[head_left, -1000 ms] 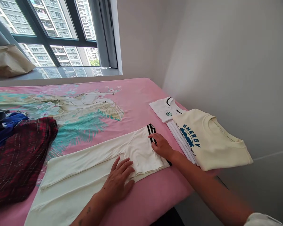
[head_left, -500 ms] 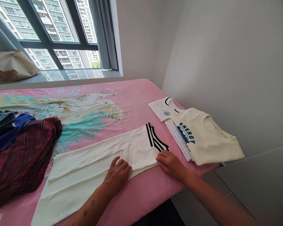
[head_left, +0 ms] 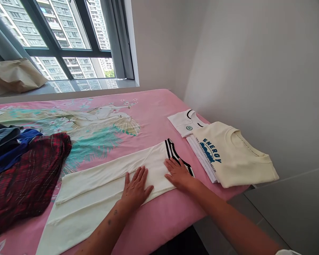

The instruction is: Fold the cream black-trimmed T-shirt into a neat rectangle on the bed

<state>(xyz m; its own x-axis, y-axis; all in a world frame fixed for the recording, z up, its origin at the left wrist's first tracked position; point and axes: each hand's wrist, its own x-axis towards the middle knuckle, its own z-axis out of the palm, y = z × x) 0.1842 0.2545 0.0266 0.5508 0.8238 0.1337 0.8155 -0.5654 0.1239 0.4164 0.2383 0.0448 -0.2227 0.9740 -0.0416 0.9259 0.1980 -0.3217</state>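
A white shirt [head_left: 101,189] with black stripes by its collar lies partly folded along its length on the pink bedsheet [head_left: 159,216]. My left hand [head_left: 136,187] rests flat on the middle of the cloth, fingers spread. Near the striped collar end, my right hand [head_left: 179,174] also lies flat on the shirt with its fingers stretched out. Neither hand grips the fabric. To the right of my right hand is a folded cream shirt [head_left: 234,156] with blue "ENERGY" lettering.
Beside the cream shirt sit a folded white shirt [head_left: 186,122] with black trim and a folded white garment [head_left: 202,159]. On the left lie a red plaid garment [head_left: 37,177] and a blue garment [head_left: 23,141]. A brown paper bag [head_left: 16,76] rests on the windowsill.
Both hands have gone from pinching the shirt's near edge to lying flat on it. My right hand has shifted up and left; the near edge by the collar is now folded over.
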